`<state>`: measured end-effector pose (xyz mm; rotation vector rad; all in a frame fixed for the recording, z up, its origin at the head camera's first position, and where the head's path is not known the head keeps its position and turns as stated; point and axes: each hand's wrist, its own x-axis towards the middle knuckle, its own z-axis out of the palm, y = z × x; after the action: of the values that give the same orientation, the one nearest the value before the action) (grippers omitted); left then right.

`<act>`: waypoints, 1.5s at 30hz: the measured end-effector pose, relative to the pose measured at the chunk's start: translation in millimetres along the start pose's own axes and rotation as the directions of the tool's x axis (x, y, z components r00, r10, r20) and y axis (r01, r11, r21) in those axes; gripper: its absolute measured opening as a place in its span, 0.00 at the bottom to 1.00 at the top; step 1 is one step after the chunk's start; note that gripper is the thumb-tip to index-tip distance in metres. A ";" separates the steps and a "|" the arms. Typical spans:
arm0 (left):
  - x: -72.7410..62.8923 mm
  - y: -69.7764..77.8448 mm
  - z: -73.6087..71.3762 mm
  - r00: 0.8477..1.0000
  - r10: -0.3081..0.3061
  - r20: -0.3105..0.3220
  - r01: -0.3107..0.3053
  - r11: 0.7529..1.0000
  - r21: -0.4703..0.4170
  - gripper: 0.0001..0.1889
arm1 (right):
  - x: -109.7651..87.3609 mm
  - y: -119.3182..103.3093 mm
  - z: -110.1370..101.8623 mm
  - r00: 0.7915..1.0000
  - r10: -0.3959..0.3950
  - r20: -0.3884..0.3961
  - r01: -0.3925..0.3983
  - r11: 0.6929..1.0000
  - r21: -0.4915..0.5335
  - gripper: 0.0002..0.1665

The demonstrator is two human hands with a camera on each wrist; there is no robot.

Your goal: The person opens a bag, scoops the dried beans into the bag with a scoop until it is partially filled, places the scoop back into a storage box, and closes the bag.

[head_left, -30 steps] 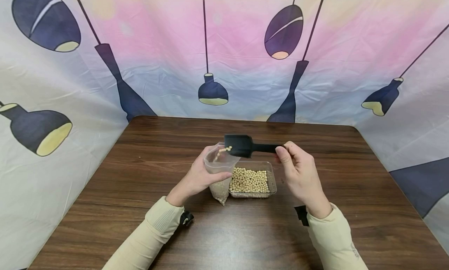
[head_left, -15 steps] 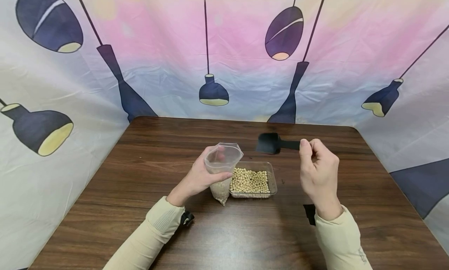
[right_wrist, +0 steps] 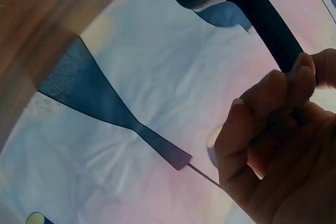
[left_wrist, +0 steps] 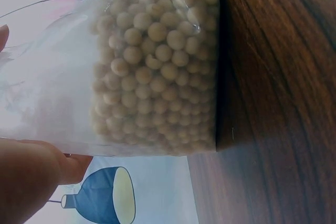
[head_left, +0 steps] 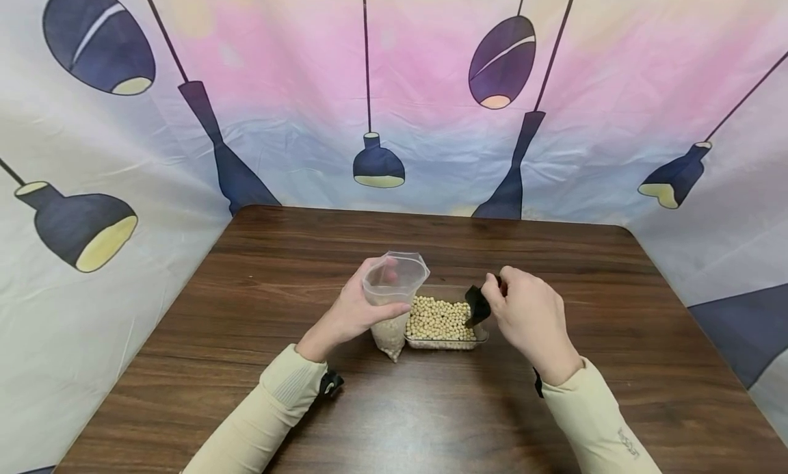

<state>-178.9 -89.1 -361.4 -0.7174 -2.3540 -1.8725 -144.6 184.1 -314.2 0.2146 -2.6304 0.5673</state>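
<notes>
My left hand (head_left: 353, 308) grips a clear plastic bag (head_left: 394, 277) round its upper part, with the mouth spread wide. Pale round beans (left_wrist: 152, 77) fill the bag's lower part, which stands on the table in the left wrist view. With fingers and thumb, my right hand (head_left: 529, 317) pinches the handle of a black scoop (head_left: 477, 304). The scoop's blade tilts down at the right end of a clear rectangular container (head_left: 483, 336), by the beans (head_left: 438, 318) in it. In the right wrist view the scoop's handle (right_wrist: 268, 27) runs up from the curled fingers.
The container stands just right of the bag on a dark wood-grain table (head_left: 394, 419). Behind the table hangs a cloth backdrop (head_left: 295, 104) printed with lamps. A black strap (head_left: 331, 384) shows at the left wrist.
The scoop tipped beans into the bag, then swung right, away from its mouth. It has since come down to the container's right end. The left hand keeps its grip on the bag.
</notes>
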 end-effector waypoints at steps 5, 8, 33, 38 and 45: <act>2.6 -0.7 2.9 1.000 -0.002 0.012 0.002 1.000 -0.009 0.36 | -1.5 13.5 5.1 0.987 0.064 0.148 -0.071 0.997 0.040 0.25; 4.0 -1.1 3.3 1.000 -0.004 0.016 0.004 1.000 -0.012 0.36 | 1.2 24.9 5.9 0.964 0.106 0.245 -0.136 0.985 0.108 0.26; 3.6 -0.1 4.3 1.000 -0.022 0.011 0.022 1.000 -0.008 0.35 | -4.1 61.5 61.0 0.809 0.026 0.588 -0.421 0.723 0.548 0.26; 3.5 -0.4 3.6 1.000 -0.014 -0.002 0.014 1.000 0.001 0.36 | -3.5 66.3 60.8 0.789 0.025 0.614 -0.498 0.611 0.616 0.23; 2.9 -1.8 0.9 1.000 -0.004 -0.003 0.004 1.000 0.020 0.36 | -4.8 79.7 55.1 0.753 0.050 0.657 -0.582 0.517 0.628 0.23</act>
<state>-182.0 -87.6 -362.4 -0.7079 -2.3701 -1.8476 -180.5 233.1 -389.9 0.1415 -2.7176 2.1892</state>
